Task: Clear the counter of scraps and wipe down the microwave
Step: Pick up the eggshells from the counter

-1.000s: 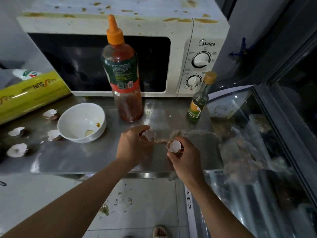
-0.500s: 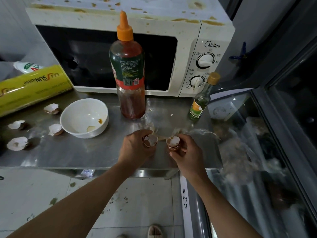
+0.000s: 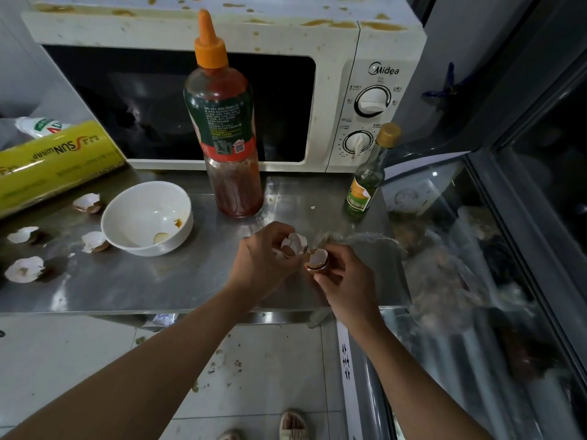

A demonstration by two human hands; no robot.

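The fingers of the left hand curl around a broken eggshell, pinching it just above the steel desk. The right hand grips a second shell half, its fingers bent tightly under the shell cup, and the two pieces sit just beside each other, nearly touching. Both hands hover near the desk's front edge, in front of a tall sauce bottle with an orange nozzle. Four more shell scraps lie scattered on the left part of the desk, near a white bowl with a little residue inside. The white microwave stands at the back, its top spattered with brown stains. A small green bottle stands below its dials, and a yellow wrap box lies at the left.
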